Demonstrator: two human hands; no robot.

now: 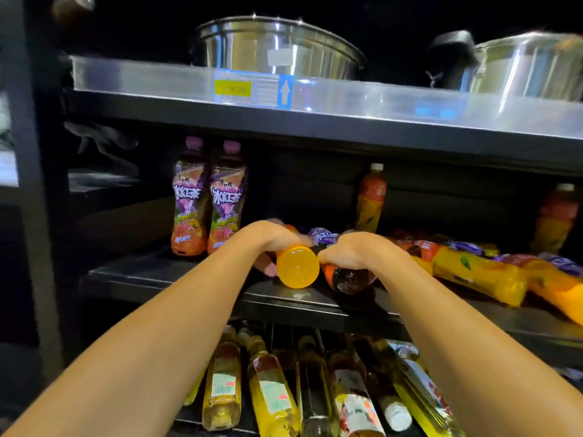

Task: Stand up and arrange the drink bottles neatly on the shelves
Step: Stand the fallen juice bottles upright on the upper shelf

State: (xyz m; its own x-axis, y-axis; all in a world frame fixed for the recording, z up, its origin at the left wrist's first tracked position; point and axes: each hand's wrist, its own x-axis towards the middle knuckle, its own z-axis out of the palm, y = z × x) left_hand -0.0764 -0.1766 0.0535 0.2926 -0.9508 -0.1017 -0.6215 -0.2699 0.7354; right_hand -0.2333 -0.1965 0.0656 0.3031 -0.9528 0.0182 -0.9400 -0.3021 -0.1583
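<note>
Dark metal shelving stands in dim light. The upper steel shelf carries two shiny pots and a yellow price tag.

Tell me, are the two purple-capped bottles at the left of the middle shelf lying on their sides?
No, both purple-capped bottles stand upright side by side on the middle shelf.

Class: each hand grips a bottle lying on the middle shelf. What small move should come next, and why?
Probably tip the orange bottle in the left hand upright beside the two standing purple-capped bottles; the right hand holds a dark bottle, also lying flat.
</note>
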